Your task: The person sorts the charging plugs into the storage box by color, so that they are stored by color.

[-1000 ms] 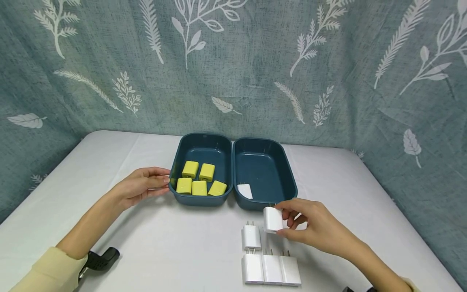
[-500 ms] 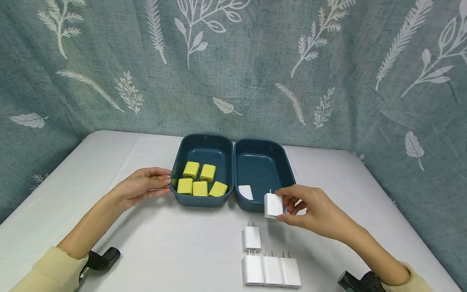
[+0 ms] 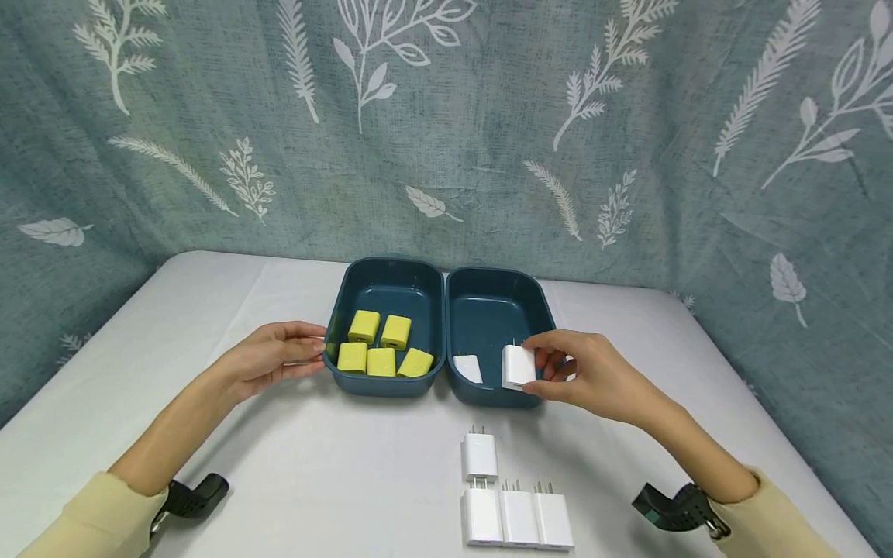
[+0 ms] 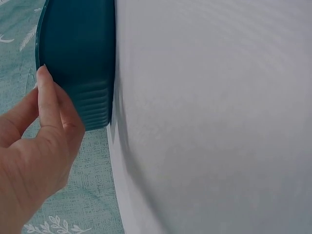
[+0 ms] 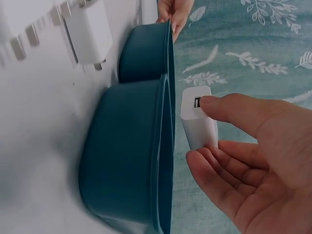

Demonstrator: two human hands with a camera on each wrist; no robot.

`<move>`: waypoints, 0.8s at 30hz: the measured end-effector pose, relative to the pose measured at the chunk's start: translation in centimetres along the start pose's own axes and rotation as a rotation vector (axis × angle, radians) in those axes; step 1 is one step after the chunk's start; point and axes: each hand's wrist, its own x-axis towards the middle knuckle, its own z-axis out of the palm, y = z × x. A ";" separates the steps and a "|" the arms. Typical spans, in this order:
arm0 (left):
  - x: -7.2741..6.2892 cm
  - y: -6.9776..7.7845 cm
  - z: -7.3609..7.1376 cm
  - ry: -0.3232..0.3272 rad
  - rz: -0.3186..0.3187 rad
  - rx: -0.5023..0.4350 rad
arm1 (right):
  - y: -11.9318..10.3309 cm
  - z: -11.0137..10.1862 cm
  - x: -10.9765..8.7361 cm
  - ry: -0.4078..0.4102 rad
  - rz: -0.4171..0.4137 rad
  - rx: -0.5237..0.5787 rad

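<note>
My right hand [image 3: 589,376] pinches a white USB wall charger [image 3: 518,366] between thumb and fingers, its prongs pointing away. It is over the near side of the right dark blue bin [image 3: 544,298]; in the right wrist view the charger [image 5: 199,117] shows its USB port and is above the rim. One white charger [image 3: 467,368] lies inside that bin. My left hand [image 3: 275,356] rests its extended fingertips against the outer side of the left blue bin [image 3: 391,385], close to the rim in the left wrist view. Several yellow chargers [image 3: 380,362] lie in the left bin.
In front of the bins, several white chargers stay on the white table [image 3: 314,480]: one charger [image 3: 480,456] sits above a row of three, including a charger [image 3: 518,518]. A patterned green cloth [image 3: 446,155] hangs behind the table.
My right hand has carried the white charger away from me, from in front of the right bin to over its near rim. The left hand stays at the left bin.
</note>
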 end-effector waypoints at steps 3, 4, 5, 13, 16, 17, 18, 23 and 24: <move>0.0 0.0 0.0 -0.001 0.001 -0.004 | 0.7 -0.1 0.5 -0.003 0.015 -0.002; 0.0 0.0 0.0 -0.001 0.001 -0.007 | 0.9 -0.1 0.7 -0.005 0.020 -0.001; 0.0 0.0 -0.1 0.002 0.000 -0.009 | 1.2 0.0 0.9 -0.007 0.022 -0.001; 0.0 0.1 0.0 0.000 -0.004 -0.006 | 2.9 0.1 2.0 -0.050 0.083 -0.054; 0.0 0.1 0.0 0.003 -0.008 -0.008 | 3.4 0.3 2.5 -0.081 0.100 -0.065; 0.0 0.2 0.0 0.006 -0.011 -0.010 | 3.5 0.3 2.6 -0.092 0.102 -0.063; 0.0 0.2 0.0 0.008 -0.013 -0.011 | 3.6 0.4 2.8 -0.102 0.103 -0.063; 0.0 0.3 0.0 0.014 -0.019 -0.015 | 4.0 0.8 3.6 -0.154 0.113 -0.063; -0.1 0.3 0.0 0.012 -0.017 -0.014 | 4.1 0.9 3.7 -0.165 0.114 -0.064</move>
